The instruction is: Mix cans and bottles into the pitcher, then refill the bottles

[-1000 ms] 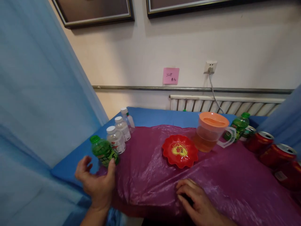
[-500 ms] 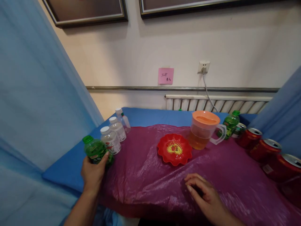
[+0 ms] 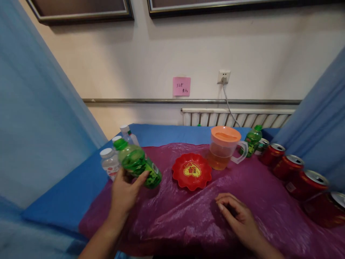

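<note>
My left hand [image 3: 125, 196] is wrapped round a green plastic drink bottle [image 3: 138, 163], which is tilted with its green cap toward the upper left. Just behind it stand white-capped clear jars [image 3: 110, 163] and a clear bottle [image 3: 129, 135], partly hidden by the held bottle. A red scalloped plate [image 3: 192, 171] with a yellow centre lies right of the bottle. My right hand [image 3: 238, 217] rests low over the purple plastic sheet, fingers loosely curled and a gap between thumb and fingers. No object shows in it. The plate is the nearest thing to it.
A clear pitcher [image 3: 222, 153] with an orange lid holds amber liquid behind the plate. To its right stand another green bottle [image 3: 253, 141], a small green can [image 3: 262, 146] and several red cans [image 3: 288, 167]. Blue curtains [image 3: 323, 108] hang at both sides.
My left hand has carried the green bottle rightward from the left edge of the row, tilting it. My right hand stays nearly still. The whole view has shifted a little.
</note>
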`<state>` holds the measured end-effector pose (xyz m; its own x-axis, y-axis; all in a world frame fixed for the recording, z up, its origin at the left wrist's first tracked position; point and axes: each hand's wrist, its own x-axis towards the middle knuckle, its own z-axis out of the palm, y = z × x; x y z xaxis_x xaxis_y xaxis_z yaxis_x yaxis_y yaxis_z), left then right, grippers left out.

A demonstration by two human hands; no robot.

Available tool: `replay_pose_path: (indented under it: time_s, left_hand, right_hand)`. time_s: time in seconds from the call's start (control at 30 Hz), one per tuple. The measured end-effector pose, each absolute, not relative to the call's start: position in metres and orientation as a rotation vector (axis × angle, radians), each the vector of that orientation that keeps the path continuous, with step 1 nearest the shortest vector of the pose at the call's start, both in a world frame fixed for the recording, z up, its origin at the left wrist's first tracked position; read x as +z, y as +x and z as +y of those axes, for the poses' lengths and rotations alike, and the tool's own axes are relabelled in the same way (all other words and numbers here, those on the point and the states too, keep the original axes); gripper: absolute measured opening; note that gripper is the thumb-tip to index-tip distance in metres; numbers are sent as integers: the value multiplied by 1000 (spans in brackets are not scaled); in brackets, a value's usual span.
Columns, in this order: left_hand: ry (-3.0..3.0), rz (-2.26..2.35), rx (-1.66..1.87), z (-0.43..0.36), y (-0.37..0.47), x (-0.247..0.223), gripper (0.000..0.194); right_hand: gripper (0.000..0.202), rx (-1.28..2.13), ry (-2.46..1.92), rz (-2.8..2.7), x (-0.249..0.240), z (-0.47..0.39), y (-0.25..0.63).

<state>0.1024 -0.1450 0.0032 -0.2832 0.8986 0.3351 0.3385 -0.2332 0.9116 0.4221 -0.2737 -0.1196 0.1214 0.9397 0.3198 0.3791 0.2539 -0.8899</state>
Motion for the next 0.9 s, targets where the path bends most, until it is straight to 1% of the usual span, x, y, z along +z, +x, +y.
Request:
replay_pose_path:
  time_s: [0.17,0.33,0.5,0.73,0.8,0.9]
  left_hand:
    - [1583,1274,1402,-109,170,6,58]
    - [1652,1168,1284,-75,208,-16,57]
    - [1687,1169,1290,-55,216,-48,64]
    - [1895,1176,1195,-53,207,-71,66]
    - [1984,1189,1187,-54,205,-75,67]
    - [2095,1184,1184,-54,203,-80,68]
  right_hand:
    - [21,567,-1366,-1338,-113,-274,446]
    - [24,535,-1485,-1108,-120,-274,469]
    - [38,440,-1523,-788,-119,-255,485]
    - [56,336,-1394,-736,-82,-182,507]
    - [56,332,-1368,-741,-75,-159,511]
    - [50,340,-1347,-756,-70,-134,513]
